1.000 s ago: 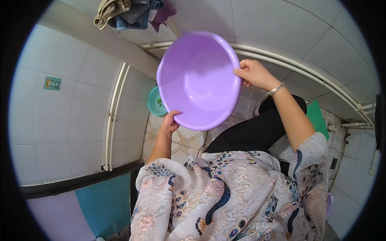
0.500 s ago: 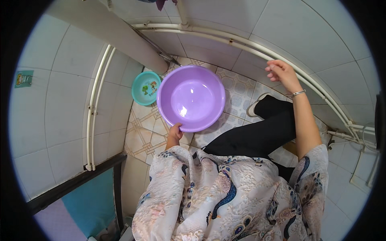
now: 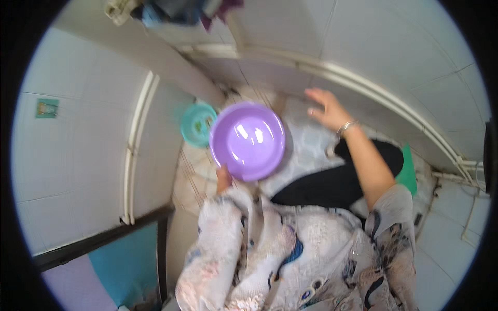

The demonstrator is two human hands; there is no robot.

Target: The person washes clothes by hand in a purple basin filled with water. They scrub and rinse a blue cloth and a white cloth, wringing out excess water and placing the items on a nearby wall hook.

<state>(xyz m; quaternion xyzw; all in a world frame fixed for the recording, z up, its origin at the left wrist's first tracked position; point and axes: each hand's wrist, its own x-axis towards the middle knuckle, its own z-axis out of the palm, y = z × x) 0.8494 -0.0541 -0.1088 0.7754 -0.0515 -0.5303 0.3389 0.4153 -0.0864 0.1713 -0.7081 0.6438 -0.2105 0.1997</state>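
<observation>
A round purple basin (image 3: pixel 248 168) appears in the middle of the head view, with bright reflections on its inner bottom and nothing visible inside it. My left hand (image 3: pixel 224 179) grips its near left rim, the thumb over the edge and the other fingers hidden beneath. My right hand (image 3: pixel 329 110), with a silver bracelet at the wrist, is held in the air right of the basin, apart from it. Its fingers are spread and slightly blurred, and it holds nothing. Behind the purple basin's left side sits a smaller turquoise basin (image 3: pixel 193 136) with a printed picture on its bottom.
White pipes (image 3: pixel 332 67) run along the tiled wall ahead, and another pair (image 3: pixel 136 140) goes down the left wall. A thick column (image 3: pixel 181 67) stands at the far left corner. Cloths (image 3: pixel 171 13) hang at the top. Something green (image 3: pixel 408 168) shows beside my black-trousered leg.
My right hand has moved left and slightly down toward the basin, its fingers opening. The view has shifted, bringing hanging cloths and a green thing into sight. My left hand keeps hold of the rim.
</observation>
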